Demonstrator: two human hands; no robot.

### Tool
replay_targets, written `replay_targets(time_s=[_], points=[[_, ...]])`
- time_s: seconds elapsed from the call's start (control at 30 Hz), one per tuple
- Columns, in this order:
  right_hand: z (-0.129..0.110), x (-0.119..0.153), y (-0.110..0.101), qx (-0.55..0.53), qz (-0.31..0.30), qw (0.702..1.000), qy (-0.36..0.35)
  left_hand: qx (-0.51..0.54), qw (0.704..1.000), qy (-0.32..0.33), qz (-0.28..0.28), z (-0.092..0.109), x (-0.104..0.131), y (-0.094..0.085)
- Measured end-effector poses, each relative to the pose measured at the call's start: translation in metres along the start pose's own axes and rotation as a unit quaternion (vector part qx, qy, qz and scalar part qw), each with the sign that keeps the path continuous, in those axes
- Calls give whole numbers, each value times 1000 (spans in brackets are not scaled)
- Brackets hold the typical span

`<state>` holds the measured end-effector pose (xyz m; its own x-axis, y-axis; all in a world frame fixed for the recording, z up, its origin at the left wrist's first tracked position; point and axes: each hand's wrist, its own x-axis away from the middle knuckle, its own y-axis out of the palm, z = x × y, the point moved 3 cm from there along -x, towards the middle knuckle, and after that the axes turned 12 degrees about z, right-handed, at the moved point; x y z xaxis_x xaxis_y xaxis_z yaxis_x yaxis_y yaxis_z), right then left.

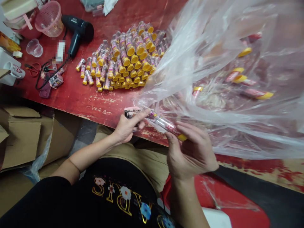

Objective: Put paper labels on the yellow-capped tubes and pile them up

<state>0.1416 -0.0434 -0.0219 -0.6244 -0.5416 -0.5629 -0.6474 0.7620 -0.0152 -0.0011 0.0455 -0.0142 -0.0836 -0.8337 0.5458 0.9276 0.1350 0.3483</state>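
Note:
Over the table's front edge, my right hand (190, 148) pinches a clear plastic tube (166, 124) by its yellow-capped end. The tube has a red and white print and lies slanted, its far end pointing toward my left hand (127, 126). That hand is closed on a small pink and black printed piece (132, 112), mostly hidden by the fingers. A purple and yellow print shows at the tube's far end, close to the left fingertips; whether they touch it is unclear. Beyond lies a big pile of yellow-capped tubes (130, 60) in printed wraps.
A large clear plastic bag (213, 66) with loose tubes covers the table's right side. At the back left lie a black hair dryer (78, 31), pink basket (49, 19), clear cup (34, 47), mug (14, 70) and red-handled scissors (34, 69). Cardboard boxes (23, 136) stand below left.

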Motion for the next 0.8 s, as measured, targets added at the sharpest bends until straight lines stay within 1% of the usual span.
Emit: replay_targets(time_s=[0.07, 0.17, 0.23, 0.37, 0.4, 0.47, 0.53, 0.57, 0.6, 0.67, 0.73, 0.8], points=[[-1, 2, -1, 8, -36, 999, 11, -21, 1000, -16, -2, -1, 2, 0], [-3, 4, -3, -5, -131, 991, 34, -27, 999, -27, -4, 0, 3, -2], [-5, 2, -6, -20, -176, 984, 18, -30, 998, -36, -31, 2, 2, -4], [-8, -5, -11, -39, -248, 968, -4, -39, 994, -55, -89, 5, 1, -6], [-9, -6, -11, -36, -254, 966, -10, -44, 992, -58, -99, 6, 1, -6], [-12, -6, -12, -25, -234, 972, -16, -53, 990, -59, -117, 7, 2, -4], [-14, -3, -12, -16, -181, 983, -4, -57, 989, -54, -125, 8, 3, -3], [-15, -2, -11, -16, -153, 988, 12, -58, 989, -53, -129, 8, 3, -2], [-15, 0, -10, -19, -138, 990, 29, -61, 988, -53, -133, 8, 4, -1], [-17, 4, -5, -32, -143, 988, 40, -71, 985, -56, -149, 8, 4, 0], [-20, 6, 0, -44, -168, 984, 25, -78, 982, -58, -159, 9, 5, 0], [-22, 7, 4, -47, -168, 985, 9, -74, 984, -53, -151, 10, 6, -1]])
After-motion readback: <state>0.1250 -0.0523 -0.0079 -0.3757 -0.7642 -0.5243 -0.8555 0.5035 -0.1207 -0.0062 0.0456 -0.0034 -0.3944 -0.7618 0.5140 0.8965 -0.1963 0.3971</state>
